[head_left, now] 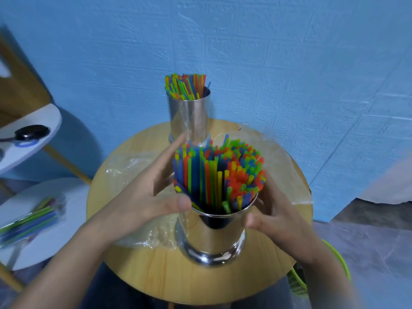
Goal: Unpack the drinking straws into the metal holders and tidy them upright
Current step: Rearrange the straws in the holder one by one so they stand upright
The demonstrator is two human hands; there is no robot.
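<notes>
Over table [156, 275], outstretched left hand [145, 197] and right hand [274, 219] flank straws [218, 175].

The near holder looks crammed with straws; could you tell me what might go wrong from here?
The straws fan out beyond the near holder, so the left hand or right hand could knock some out. The holder stands toward the front edge of the table beside plastic wrap; a nudge might tip it.

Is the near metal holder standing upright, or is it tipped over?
Upright. The near metal holder stands on its base on the round wooden table, its straws pointing up.
</notes>
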